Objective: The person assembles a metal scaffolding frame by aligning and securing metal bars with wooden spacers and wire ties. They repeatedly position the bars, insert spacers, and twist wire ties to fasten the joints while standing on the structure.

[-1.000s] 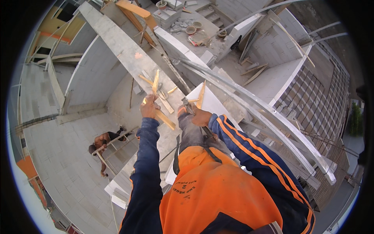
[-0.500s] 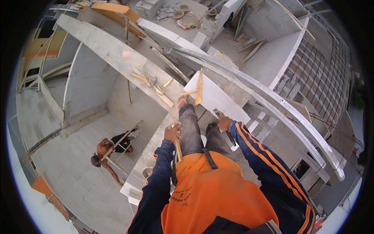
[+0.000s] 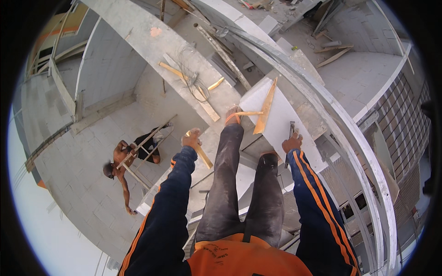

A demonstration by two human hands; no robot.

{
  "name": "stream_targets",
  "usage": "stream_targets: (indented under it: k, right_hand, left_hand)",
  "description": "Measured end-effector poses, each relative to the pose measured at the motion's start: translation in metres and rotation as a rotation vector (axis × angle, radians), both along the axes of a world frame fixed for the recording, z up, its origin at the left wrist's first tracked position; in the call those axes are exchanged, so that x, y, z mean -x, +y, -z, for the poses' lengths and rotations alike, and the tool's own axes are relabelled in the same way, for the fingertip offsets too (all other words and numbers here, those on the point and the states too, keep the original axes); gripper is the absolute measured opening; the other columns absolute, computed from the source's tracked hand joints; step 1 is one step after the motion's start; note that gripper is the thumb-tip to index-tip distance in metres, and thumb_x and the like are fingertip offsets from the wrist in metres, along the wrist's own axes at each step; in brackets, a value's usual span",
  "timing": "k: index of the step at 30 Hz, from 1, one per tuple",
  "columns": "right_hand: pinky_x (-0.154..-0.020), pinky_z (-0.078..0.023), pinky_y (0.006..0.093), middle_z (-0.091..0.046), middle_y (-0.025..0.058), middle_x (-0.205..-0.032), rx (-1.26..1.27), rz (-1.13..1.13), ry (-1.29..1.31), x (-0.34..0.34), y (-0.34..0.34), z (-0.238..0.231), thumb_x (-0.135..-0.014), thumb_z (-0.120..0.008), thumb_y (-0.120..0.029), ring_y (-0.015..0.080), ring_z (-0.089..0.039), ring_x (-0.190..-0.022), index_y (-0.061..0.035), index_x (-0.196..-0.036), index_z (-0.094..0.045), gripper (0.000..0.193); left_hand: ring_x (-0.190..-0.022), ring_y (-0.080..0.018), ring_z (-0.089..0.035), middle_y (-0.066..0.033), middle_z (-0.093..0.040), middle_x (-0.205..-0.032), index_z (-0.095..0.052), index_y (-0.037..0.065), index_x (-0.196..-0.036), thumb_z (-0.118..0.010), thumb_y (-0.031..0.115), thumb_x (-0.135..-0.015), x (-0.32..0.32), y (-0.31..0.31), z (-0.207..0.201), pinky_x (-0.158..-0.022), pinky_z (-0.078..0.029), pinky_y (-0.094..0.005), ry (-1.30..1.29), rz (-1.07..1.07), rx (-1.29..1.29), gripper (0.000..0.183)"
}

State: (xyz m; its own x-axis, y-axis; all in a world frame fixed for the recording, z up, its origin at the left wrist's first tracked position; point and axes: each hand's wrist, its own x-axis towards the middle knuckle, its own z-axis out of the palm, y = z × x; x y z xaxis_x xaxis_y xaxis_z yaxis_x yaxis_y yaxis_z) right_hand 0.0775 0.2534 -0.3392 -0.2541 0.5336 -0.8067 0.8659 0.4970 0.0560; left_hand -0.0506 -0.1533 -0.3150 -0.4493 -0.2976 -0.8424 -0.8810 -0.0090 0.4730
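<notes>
My left hand [image 3: 191,137] is closed round a short wooden strip [image 3: 204,157] that sticks out below the fingers. My right hand [image 3: 292,143] grips a hammer [image 3: 292,125], its metal head showing above the fist and its dark handle below. Near that hand, a pale wooden board [image 3: 266,109] with a thin slat [image 3: 249,113] across it lies on a white slab [image 3: 299,120]. My sandalled foot [image 3: 233,115] stands beside the slat. Ahead to the left, several wood strips [image 3: 212,112] and a tangle of thin wire [image 3: 188,78] rest on a concrete beam [image 3: 138,26].
Far below on the left, another person [image 3: 123,158] is beside a wooden ladder [image 3: 143,148] on the lower floor. Long metal channels [image 3: 338,106] curve past on my right. A pole [image 3: 221,55] lies ahead, and a steel bar grid [image 3: 398,117] spreads at the far right.
Both my hands have reached forward, away from my body, still holding the wooden strip and the hammer. My view has tilted, showing more of my legs. The person below has moved an arm.
</notes>
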Motion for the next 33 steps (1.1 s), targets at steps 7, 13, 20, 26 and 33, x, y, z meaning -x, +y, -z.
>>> stream_targets:
  k: [7,13,20,26,33]
  right_hand:
    - [-0.111,-0.033,0.0495,-0.019,0.0352,-0.148,-0.203,-0.076,0.289,-0.015,-0.046,0.033,-0.077,-0.076,-0.012,0.0495,-0.029,-0.137,0.0008,-0.152,-0.013,0.099]
    - [-0.109,-0.036,0.0488,-0.028,0.0352,-0.142,-0.189,-0.095,0.368,-0.017,-0.044,0.033,-0.073,-0.079,-0.009,0.0494,-0.034,-0.133,0.0010,-0.152,-0.017,0.101]
    - [-0.109,-0.036,0.0461,-0.032,0.0329,-0.140,-0.082,-0.037,0.300,-0.016,-0.032,0.024,-0.073,-0.081,-0.013,0.0488,-0.036,-0.131,0.0016,-0.151,-0.018,0.101]
    - [-0.104,-0.039,0.0462,-0.053,0.0255,-0.121,-0.151,-0.208,0.611,0.041,-0.036,-0.017,-0.078,-0.074,-0.013,0.0438,-0.046,-0.121,0.0051,-0.135,-0.042,0.067]
    - [-0.086,-0.051,0.0412,-0.065,0.0160,-0.102,0.418,-0.245,0.980,0.163,-0.118,-0.033,-0.081,-0.068,-0.010,0.0336,-0.064,-0.095,-0.0033,-0.107,-0.067,0.027]
  left_hand:
    - [-0.082,-0.0216,-0.062,-0.0118,-0.058,-0.106,-0.054,0.002,-0.120,-0.079,0.021,-0.079,0.082,-0.023,0.200,-0.052,-0.055,-0.0346,-0.119,-0.172,0.180,0.052]
    - [-0.063,-0.0253,-0.056,-0.0147,-0.052,-0.089,-0.046,-0.004,-0.120,-0.082,0.010,-0.076,0.112,-0.006,0.270,-0.060,-0.062,-0.0359,-0.027,-0.472,0.106,0.058]
    - [-0.060,-0.0135,-0.058,-0.0040,-0.061,-0.079,-0.064,0.003,-0.093,-0.069,0.022,-0.090,0.137,-0.004,0.203,-0.048,-0.047,-0.0303,0.266,-0.319,0.056,0.020]
    - [-0.056,-0.0135,-0.051,-0.0025,-0.057,-0.082,-0.062,0.003,-0.108,-0.057,0.018,-0.097,0.149,-0.008,0.114,-0.049,-0.046,-0.0290,0.381,-0.378,-0.065,0.020]
    - [-0.056,-0.0125,-0.049,-0.0034,-0.057,-0.081,-0.061,0.004,-0.105,-0.054,0.017,-0.097,0.123,0.021,0.102,-0.048,-0.045,-0.0272,0.220,-0.586,-0.327,0.017]
